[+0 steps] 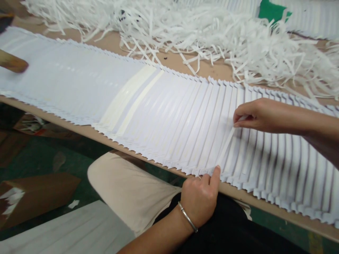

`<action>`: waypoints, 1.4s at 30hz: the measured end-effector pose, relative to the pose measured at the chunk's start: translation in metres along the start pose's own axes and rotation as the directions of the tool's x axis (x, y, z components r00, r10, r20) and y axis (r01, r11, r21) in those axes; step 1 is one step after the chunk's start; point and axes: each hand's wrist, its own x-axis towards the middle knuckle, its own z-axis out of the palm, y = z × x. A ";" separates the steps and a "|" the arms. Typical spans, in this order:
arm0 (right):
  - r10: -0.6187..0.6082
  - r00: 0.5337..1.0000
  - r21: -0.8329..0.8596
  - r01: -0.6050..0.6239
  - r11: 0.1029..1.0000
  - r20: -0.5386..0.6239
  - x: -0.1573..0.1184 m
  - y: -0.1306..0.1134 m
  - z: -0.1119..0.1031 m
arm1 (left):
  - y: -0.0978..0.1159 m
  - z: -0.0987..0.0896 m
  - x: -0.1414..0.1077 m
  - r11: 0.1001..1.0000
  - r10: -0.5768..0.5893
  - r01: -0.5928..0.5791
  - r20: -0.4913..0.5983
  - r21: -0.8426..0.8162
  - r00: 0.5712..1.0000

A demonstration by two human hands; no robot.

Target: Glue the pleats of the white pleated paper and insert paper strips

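Across the board lies a long row of overlapping white paper sheets (185,116), fanned so that their edges step one after another. My right hand (254,114) is closed in a pinch on a thin white strip (227,144), which slants from my fingertips down to the near ends of the sheets. At that near edge, my left hand (202,195) presses its outstretched index fingertip by the strip's lower end. Its other fingers are bent and partly hidden against the edge. A bangle circles the left wrist.
A tangled heap of white strips (185,35) covers the table's far side, with a green piece (272,12) at its back. A brown wooden object (13,61) rests at far left. Below stands an open cardboard box (45,197) holding white scraps.
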 end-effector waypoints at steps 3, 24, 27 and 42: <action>0.045 0.999 -0.026 -0.045 0.999 -0.030 0.013 0.011 0.000 | 0.000 -0.001 0.000 1.000 -0.004 0.004 0.003 -0.009 1.000; 0.122 0.992 -0.117 -0.126 0.985 -0.040 0.037 0.032 -0.012 | -0.003 -0.002 0.002 0.998 -0.021 0.018 -0.045 -0.057 0.999; 0.149 0.985 -0.100 -0.158 0.982 -0.091 0.050 0.053 -0.026 | -0.003 -0.001 0.003 0.999 -0.008 0.004 -0.087 -0.048 0.996; 0.155 0.953 -0.084 -0.182 0.980 -0.260 0.083 0.108 -0.021 | -0.008 0.017 0.002 1.000 0.004 -0.002 -0.295 0.007 0.955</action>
